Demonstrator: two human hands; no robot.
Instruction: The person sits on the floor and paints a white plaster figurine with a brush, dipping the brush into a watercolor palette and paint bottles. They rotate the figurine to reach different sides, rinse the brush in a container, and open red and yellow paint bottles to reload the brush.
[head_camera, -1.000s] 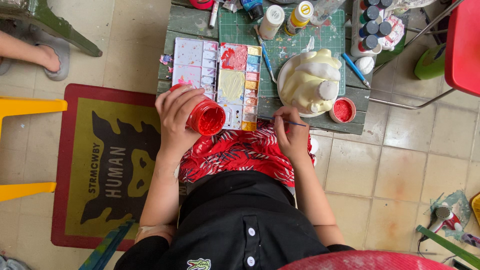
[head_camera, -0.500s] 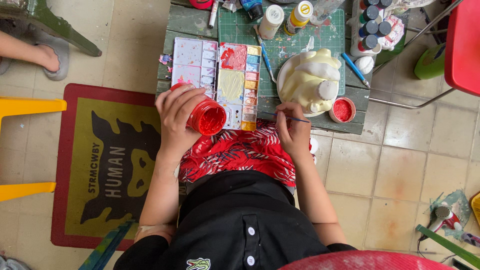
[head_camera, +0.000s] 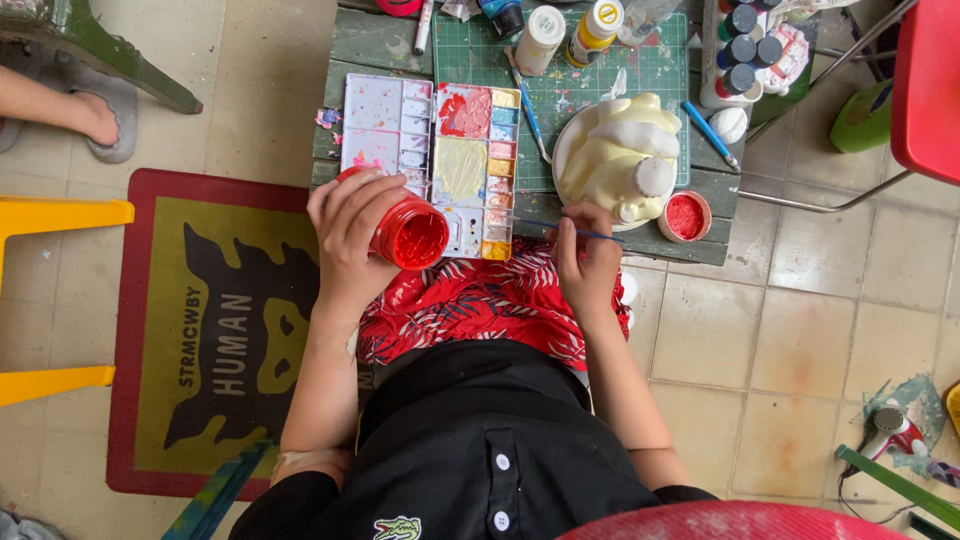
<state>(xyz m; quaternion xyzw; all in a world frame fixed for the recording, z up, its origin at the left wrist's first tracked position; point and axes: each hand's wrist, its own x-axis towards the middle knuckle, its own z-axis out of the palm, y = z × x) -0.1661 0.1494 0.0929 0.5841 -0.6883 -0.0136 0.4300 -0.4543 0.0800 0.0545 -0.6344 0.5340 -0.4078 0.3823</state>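
Note:
My left hand grips an open jar of red paint, tilted so its mouth faces me, just in front of a paint palette with several coloured wells. My right hand holds a thin blue-handled paintbrush, its tip pointing left toward the palette's lower edge. A cream-coloured plaster figure lies on a white plate just beyond my right hand. The jar's red lid rests on the table to the right of the plate.
A green cutting mat covers the small green table. Paint bottles and small jars stand at its far edge. A red chair is at right, a yellow stool at left, another person's foot top left.
My right hand has shifted the brush slightly so it points further left toward the palette. The left hand keeps the red jar in the same spot.

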